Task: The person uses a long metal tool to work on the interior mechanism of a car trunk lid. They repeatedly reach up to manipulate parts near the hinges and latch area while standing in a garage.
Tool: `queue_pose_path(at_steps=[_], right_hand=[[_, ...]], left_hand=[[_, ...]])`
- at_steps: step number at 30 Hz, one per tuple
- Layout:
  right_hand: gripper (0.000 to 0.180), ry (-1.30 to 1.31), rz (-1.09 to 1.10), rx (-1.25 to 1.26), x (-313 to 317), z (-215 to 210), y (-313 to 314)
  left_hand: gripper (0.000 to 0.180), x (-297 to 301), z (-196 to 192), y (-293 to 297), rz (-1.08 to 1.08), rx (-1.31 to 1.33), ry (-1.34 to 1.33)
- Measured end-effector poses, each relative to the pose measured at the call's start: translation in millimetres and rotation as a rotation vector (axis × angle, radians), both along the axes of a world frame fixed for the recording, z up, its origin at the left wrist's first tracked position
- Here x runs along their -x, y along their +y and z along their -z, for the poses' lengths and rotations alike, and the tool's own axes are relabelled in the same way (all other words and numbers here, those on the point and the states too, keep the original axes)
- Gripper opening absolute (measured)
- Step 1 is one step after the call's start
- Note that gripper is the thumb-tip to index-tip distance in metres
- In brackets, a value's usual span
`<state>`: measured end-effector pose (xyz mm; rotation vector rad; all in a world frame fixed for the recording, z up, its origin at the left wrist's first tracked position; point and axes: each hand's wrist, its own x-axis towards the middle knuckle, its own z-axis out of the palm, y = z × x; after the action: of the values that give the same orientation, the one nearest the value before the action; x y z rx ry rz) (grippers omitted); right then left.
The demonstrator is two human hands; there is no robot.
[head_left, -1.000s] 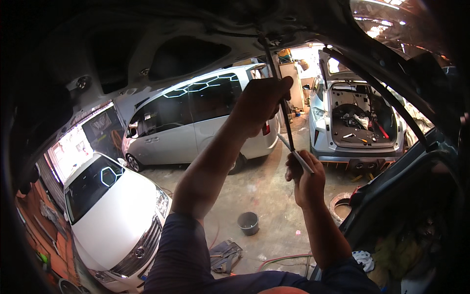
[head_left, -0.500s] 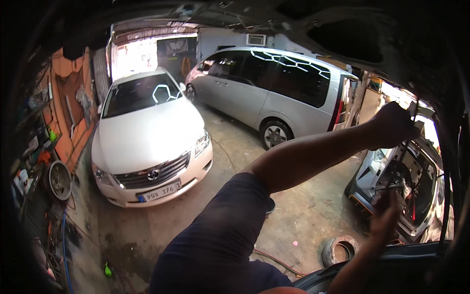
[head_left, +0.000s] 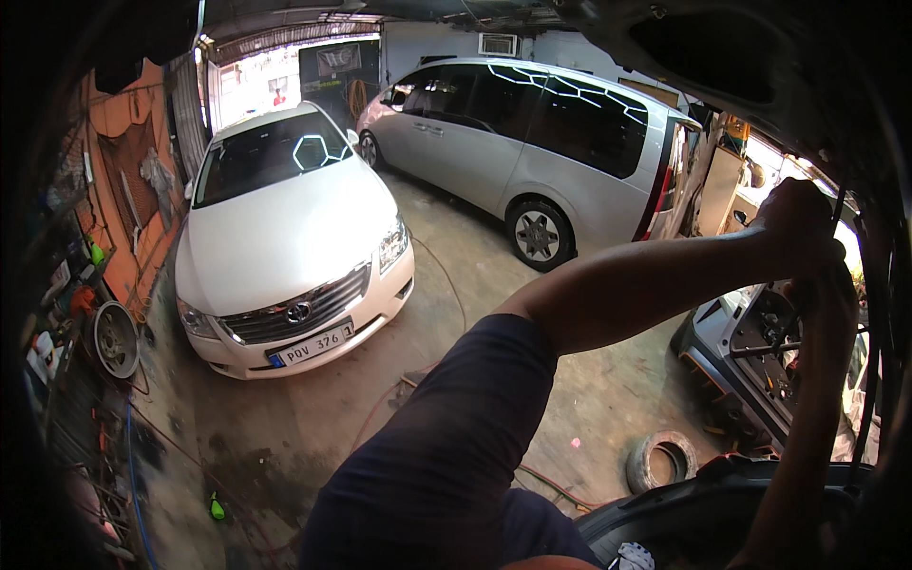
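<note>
My left hand (head_left: 793,214) is raised at the right under a dark overhead panel (head_left: 731,57), its arm stretched across the view. It is closed in a fist around a thin dark rod (head_left: 840,204), whose upper end shows above the fist. Just below and touching or nearly touching it is my right hand (head_left: 828,271), its forearm coming up from the lower right edge. Its fingers look curled, but shadow hides what is in them. I cannot tell what the rod belongs to.
A white car (head_left: 285,228) faces me at the left, with a silver van (head_left: 475,180) behind it. A partly stripped vehicle body (head_left: 741,328) stands at the right, near a loose tyre (head_left: 660,463). Hoses (head_left: 560,487) cross the floor. Cluttered shelves (head_left: 71,313) line the left wall.
My right hand has risen from lower down to just under my left fist. My left hand has shifted slightly to the right. The view has tilted a little downward.
</note>
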<state>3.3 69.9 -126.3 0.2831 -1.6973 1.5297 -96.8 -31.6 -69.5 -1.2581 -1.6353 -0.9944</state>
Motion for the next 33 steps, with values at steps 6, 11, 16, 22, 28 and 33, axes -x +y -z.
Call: queue_pose_path(at_steps=[6, 11, 16, 22, 28, 33], right_hand=[[0.026, -0.004, -0.116, 0.246, 5.1, 3.1, -14.8], [0.026, -0.055, 0.173, -0.407, -0.3, -8.2, -8.8], [0.024, -0.121, -0.172, 0.125, 13.4, -7.8, 9.6], [0.026, -0.036, -0.148, 0.227, 9.3, -16.2, -25.9], [0.027, 0.025, -0.115, 0.015, -4.3, -32.8, -2.6], [0.016, -0.021, 0.070, 0.223, 7.2, -28.8, -21.5]], left_hand=[[0.018, 44.3, -25.4, 27.2, -0.045, 0.018, 0.575], [0.029, 68.0, -45.4, 46.4, -0.176, 0.197, 0.704], [0.033, 48.9, -42.9, 33.2, -0.017, 0.087, 0.567], [0.038, 65.2, -59.9, 34.4, -0.005, 0.060, 0.481], [0.044, 62.4, -80.5, 53.1, -0.029, -0.053, 0.465], [0.043, 47.8, -54.3, -3.3, 0.217, 0.054, 0.687]])
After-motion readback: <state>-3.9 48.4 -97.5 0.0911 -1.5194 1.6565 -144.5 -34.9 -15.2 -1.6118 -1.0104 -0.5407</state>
